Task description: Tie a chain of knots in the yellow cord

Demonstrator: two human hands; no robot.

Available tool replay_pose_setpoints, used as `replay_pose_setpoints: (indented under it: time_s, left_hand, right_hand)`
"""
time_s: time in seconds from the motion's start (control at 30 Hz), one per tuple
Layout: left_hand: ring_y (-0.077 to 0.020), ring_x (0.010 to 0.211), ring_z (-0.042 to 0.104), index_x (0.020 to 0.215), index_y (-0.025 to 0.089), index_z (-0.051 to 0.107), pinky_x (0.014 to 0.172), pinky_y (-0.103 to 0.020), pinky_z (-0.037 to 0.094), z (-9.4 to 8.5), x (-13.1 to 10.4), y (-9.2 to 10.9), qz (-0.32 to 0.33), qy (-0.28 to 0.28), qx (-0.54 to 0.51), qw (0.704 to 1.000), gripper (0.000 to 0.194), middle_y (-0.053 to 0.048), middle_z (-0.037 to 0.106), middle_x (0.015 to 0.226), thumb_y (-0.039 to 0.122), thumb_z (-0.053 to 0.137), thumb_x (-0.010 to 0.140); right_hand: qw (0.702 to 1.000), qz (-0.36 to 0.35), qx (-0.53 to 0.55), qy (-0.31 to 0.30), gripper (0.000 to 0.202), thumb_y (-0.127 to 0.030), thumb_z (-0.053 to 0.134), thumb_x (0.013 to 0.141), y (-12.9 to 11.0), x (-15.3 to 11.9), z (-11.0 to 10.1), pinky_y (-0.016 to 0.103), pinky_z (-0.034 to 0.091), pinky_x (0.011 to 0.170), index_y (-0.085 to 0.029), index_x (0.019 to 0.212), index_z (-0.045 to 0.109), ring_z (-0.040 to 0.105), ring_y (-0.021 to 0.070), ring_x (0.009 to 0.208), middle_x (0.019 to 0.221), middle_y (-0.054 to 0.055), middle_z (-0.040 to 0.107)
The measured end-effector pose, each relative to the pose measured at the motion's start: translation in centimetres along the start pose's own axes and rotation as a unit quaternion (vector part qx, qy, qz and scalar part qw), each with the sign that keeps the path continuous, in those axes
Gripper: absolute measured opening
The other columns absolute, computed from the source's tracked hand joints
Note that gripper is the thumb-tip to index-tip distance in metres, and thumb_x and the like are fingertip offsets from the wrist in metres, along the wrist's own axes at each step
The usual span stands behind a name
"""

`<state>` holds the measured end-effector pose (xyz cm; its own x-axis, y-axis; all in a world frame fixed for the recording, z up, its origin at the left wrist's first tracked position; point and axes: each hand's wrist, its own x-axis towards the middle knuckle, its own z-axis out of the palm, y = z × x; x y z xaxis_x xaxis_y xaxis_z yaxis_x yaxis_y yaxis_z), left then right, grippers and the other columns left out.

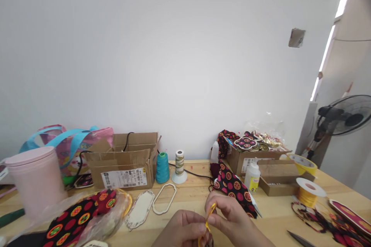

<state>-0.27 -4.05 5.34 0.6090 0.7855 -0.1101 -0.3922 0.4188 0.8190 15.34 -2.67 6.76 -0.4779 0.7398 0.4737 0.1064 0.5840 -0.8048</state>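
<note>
Two bare hands at work above the counter [262, 225], clock directions taken from the cord. The left hand [183, 228] and right hand [230, 216] meet with fingers narrowed, both pinching a yellow cord [212, 208]; the cord lies between their fingertips, its lower part partly hidden. Toward ten o'clock lies a pale open frame [154, 205], beside a patterned-edged plaque [140, 207]. Toward eleven stand a turquoise thread cone [162, 169] and, just beside it, a multicoloured thread spool [179, 163]. Toward one lies dark patterned fabric [232, 181]; between one and two, a white bottle [252, 175]; between two and three, a yellow spool [307, 197].
</note>
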Motion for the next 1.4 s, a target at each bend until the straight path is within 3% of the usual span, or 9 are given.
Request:
replay_pose_setpoints:
  time_s: [0.2, 0.33, 0.4, 0.53, 0.63, 0.93, 1.27, 1.4]
  left_hand:
    - [-0.0091, 0.045, 0.044, 0.049, 0.008, 0.059, 0.05, -0.022, 0.029, 0.1, 0.2, -0.3, 0.02, -0.009, -0.007, 1.0, 0.017, 0.0, 0.05, 0.045, 0.022, 0.065, 0.056]
    - [-0.0083, 0.047, 0.045, 0.056, 0.008, 0.061, 0.059, -0.025, 0.035, -0.1, 0.4, -0.2, 0.064, -0.018, -0.064, 0.996, 0.013, 0.0, 0.05, 0.047, 0.016, 0.058, 0.066]
    - [-0.0089, 0.049, 0.047, 0.056, 0.009, 0.061, 0.064, -0.026, 0.036, -0.3, 0.4, -0.1, 0.079, -0.004, -0.085, 0.993, 0.015, 0.0, 0.051, 0.047, 0.014, 0.054, 0.069]
    - [-0.0098, 0.053, 0.048, 0.054, 0.009, 0.06, 0.065, -0.026, 0.037, -0.6, 0.5, -0.1, 0.083, -0.003, -0.092, 0.992, 0.019, 0.0, 0.051, 0.048, 0.012, 0.051, 0.07]
    - [-0.0096, 0.053, 0.047, 0.054, 0.007, 0.06, 0.063, -0.026, 0.036, -0.7, 0.6, -0.3, 0.083, -0.009, -0.092, 0.992, 0.018, -0.001, 0.051, 0.05, 0.011, 0.051, 0.07]
    - [-0.0087, 0.048, 0.048, 0.057, 0.006, 0.062, 0.052, -0.022, 0.032, -1.4, 0.8, -1.0, 0.068, 0.017, -0.085, 0.994, 0.013, -0.001, 0.053, 0.048, 0.008, 0.054, 0.068]
    - [-0.0096, 0.043, 0.05, 0.055, 0.008, 0.064, 0.048, -0.022, 0.035, -1.1, 0.7, -1.0, 0.069, 0.077, -0.074, 0.992, 0.009, -0.001, 0.057, 0.044, 0.008, 0.059, 0.062]
    - [-0.0099, 0.043, 0.051, 0.053, 0.008, 0.064, 0.047, -0.021, 0.035, -0.7, 0.7, -0.8, 0.071, 0.086, -0.055, 0.992, 0.008, -0.001, 0.056, 0.044, 0.009, 0.061, 0.061]
  right_hand:
    - [0.999, 0.013, 0.053, 0.005, 0.025, -0.037, 0.052, 0.074, 0.9, 0.0, 0.7, 0.022, 0.035, 0.054, -0.016, 0.062, 0.054, 0.044, 0.0117, 0.058, 0.06, 0.0, 0.047]
    - [0.992, 0.02, -0.026, 0.124, 0.013, -0.029, 0.053, 0.074, 1.5, -0.1, 0.9, 0.023, 0.038, 0.054, -0.017, 0.08, 0.054, 0.046, 0.0128, 0.058, 0.063, 0.0, 0.05]
    - [0.98, -0.019, -0.106, 0.165, 0.005, -0.022, 0.054, 0.074, 1.5, -0.1, 0.9, 0.023, 0.038, 0.054, -0.018, 0.077, 0.053, 0.046, 0.0126, 0.057, 0.062, -0.001, 0.05]
    - [0.954, -0.164, -0.215, 0.127, 0.008, -0.011, 0.052, 0.074, 1.1, 0.0, 1.0, 0.024, 0.037, 0.055, -0.019, 0.071, 0.054, 0.048, 0.0131, 0.06, 0.061, 0.001, 0.053]
    - [0.939, -0.205, -0.253, 0.115, 0.011, -0.008, 0.052, 0.073, 0.8, 0.0, 1.0, 0.025, 0.037, 0.054, -0.018, 0.077, 0.054, 0.049, 0.0139, 0.062, 0.065, 0.003, 0.055]
    - [0.914, -0.241, -0.311, 0.099, 0.015, -0.006, 0.054, 0.068, 0.3, -0.1, 0.6, 0.025, 0.035, 0.052, -0.018, 0.076, 0.056, 0.048, 0.0129, 0.058, 0.063, 0.002, 0.056]
    - [0.931, -0.208, -0.292, 0.072, 0.015, -0.007, 0.053, 0.066, -0.1, -0.2, 0.4, 0.027, 0.036, 0.056, -0.018, 0.076, 0.054, 0.048, 0.0135, 0.06, 0.065, 0.002, 0.058]
    - [0.924, -0.205, -0.313, 0.074, 0.015, -0.006, 0.053, 0.065, 0.1, -0.2, 0.4, 0.027, 0.036, 0.055, -0.018, 0.074, 0.055, 0.047, 0.0138, 0.059, 0.063, 0.002, 0.058]
